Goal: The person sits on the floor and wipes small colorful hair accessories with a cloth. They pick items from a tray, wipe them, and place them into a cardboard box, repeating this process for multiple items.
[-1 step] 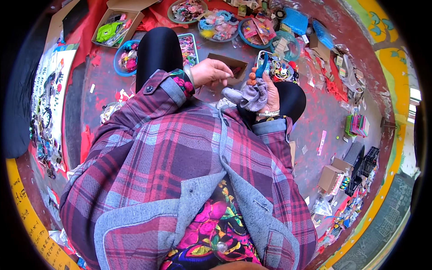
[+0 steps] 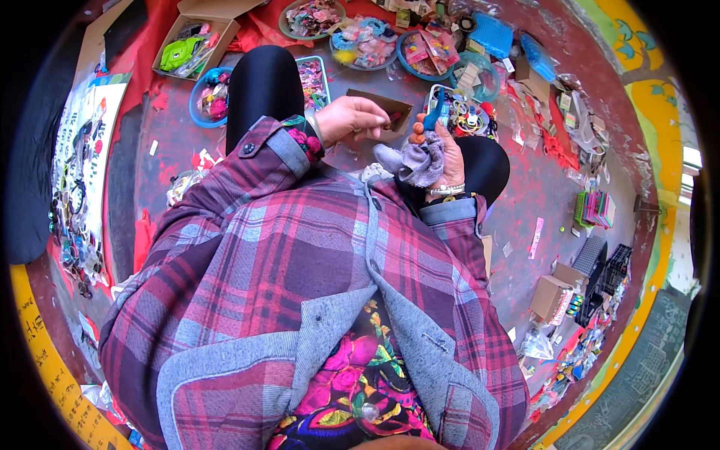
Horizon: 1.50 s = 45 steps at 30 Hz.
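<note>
Nothing moved: 2 hands (image 2: 352, 120) pinch sth., maybe card (image 2: 386, 112).

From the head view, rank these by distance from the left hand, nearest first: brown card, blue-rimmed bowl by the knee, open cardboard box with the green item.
1. brown card: touching the left hand, just to its right.
2. blue-rimmed bowl: left of the hand, beyond the black knee.
3. open cardboard box: farthest, upper left.

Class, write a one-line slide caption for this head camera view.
Seated on a red floor among craft trays, a person's left hand pinches at a brown card while the right hand holds a blue tool.
</note>
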Motion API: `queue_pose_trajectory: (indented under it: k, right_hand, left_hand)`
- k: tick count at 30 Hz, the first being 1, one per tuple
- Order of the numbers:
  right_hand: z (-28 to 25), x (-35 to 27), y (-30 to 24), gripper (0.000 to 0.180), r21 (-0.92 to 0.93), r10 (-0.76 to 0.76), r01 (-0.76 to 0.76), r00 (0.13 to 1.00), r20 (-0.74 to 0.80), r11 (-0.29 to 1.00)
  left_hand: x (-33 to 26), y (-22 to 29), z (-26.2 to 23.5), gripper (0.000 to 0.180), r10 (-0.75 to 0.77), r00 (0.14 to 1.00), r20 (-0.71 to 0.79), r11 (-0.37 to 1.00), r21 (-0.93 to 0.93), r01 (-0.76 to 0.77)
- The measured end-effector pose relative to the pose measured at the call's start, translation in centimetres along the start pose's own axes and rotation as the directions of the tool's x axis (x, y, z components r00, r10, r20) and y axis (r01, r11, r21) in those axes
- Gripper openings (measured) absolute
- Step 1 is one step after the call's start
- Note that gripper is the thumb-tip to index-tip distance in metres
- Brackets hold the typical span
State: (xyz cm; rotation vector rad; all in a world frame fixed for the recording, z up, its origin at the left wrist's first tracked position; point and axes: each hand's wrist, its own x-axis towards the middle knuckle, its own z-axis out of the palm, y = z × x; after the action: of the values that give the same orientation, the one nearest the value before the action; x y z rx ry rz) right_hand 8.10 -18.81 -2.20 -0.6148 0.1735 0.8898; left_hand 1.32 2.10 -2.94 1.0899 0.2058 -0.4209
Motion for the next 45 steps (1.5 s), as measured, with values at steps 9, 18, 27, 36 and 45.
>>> queue_pose_trajectory:
  k: [9,18,27,36,45]
  right_hand:
    - [2.7,0.6,2.8,0.018,-0.299,-0.263,0.204,0.949,-0.172,0.932]
    - [4.6,-0.2,2.8,0.023,-0.446,-0.048,0.029,0.998,-0.031,0.895]
    - [1.2,0.2,-0.9,0.018,-0.454,-0.196,0.123,0.974,-0.116,0.883]
    - [5.9,-1.5,0.1,0.041,-0.842,-0.313,0.426,0.891,0.327,0.331]
    - [3.4,1.8,1.9,0.035,-0.668,-0.356,0.569,0.569,0.741,-0.480]
  left_hand:
    - [-0.3,-0.1,3.6,0.027,0.055,0.992,-0.111,0.998,-0.029,-0.058]
    - [0.2,-0.8,3.3,0.032,0.130,0.985,-0.117,0.983,-0.112,-0.144]
    - [0.6,-0.8,1.8,0.024,0.065,0.994,-0.093,0.953,-0.289,-0.089]
    - [0.2,-1.4,2.9,0.019,-0.074,0.996,0.039,0.975,-0.209,0.081]
    - [-0.8,-0.8,2.8,0.011,-0.076,0.987,0.142,0.994,0.090,0.063]
